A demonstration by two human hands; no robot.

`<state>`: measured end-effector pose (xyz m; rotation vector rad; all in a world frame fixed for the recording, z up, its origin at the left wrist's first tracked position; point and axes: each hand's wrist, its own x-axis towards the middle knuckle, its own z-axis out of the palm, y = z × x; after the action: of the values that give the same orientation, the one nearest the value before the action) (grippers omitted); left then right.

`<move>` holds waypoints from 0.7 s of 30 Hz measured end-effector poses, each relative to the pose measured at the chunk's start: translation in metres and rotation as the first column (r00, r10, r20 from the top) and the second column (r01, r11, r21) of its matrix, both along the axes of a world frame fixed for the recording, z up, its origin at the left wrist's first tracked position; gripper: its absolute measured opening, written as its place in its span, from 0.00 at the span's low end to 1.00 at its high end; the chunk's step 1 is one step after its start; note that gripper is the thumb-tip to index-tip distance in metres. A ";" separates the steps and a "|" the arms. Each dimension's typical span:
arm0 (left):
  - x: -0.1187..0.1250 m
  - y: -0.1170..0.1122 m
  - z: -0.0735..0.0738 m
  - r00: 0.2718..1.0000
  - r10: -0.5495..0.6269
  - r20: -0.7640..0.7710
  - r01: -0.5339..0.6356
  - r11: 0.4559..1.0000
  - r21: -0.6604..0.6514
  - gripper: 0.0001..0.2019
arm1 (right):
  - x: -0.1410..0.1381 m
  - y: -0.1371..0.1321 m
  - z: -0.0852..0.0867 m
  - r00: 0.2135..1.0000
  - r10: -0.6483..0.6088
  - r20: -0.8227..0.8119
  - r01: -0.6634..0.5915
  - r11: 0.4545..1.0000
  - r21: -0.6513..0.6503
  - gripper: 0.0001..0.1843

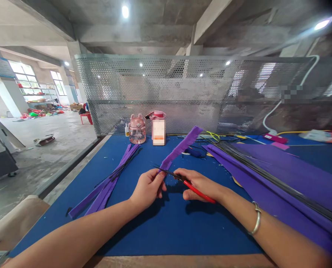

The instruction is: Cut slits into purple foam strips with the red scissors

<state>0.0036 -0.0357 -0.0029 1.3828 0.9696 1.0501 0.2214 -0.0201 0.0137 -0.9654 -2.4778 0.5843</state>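
Observation:
My left hand (148,188) is closed on a purple fabric strip (179,148), pinched near its lower end between thumb and fingers. The strip slants up and to the right from my grip. Thin dark wire ends (156,166) show at my left fingertips. My right hand (198,185) is closed around red-handled pliers (200,192). Their dark jaws point left toward my left thumb, at the strip's lower end. Whether the jaws grip the wire is too small to tell. Further left lie more purple strips (100,199) with black wires (121,166) across them.
On the blue tabletop (166,230), a purple sheet (283,186) lies right, with a bundle of black wires (255,169) along it. Behind stand a pink bottle (137,130), a phone (159,133) and a perforated metal screen (168,89). A dark blue tool handle (196,152) lies beyond my right hand.

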 end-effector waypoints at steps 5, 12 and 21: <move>0.000 0.000 0.000 0.999 -0.031 -0.022 0.031 0.999 0.016 0.21 | -0.003 -0.001 0.000 0.997 0.003 -0.080 -0.010 0.996 -0.089 0.45; -0.001 0.000 -0.001 0.999 -0.026 -0.030 0.028 0.999 0.046 0.19 | -0.001 0.003 -0.005 0.993 -0.011 -0.122 -0.006 0.990 -0.138 0.41; -0.001 0.000 -0.001 1.000 -0.002 -0.012 0.002 1.000 0.000 0.19 | 0.000 0.005 -0.007 0.998 -0.042 -0.049 0.038 0.997 -0.066 0.34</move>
<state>0.0024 -0.0357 -0.0042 1.3914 0.9759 1.0416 0.2213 -0.0151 0.0062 -1.0099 -2.4033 0.6712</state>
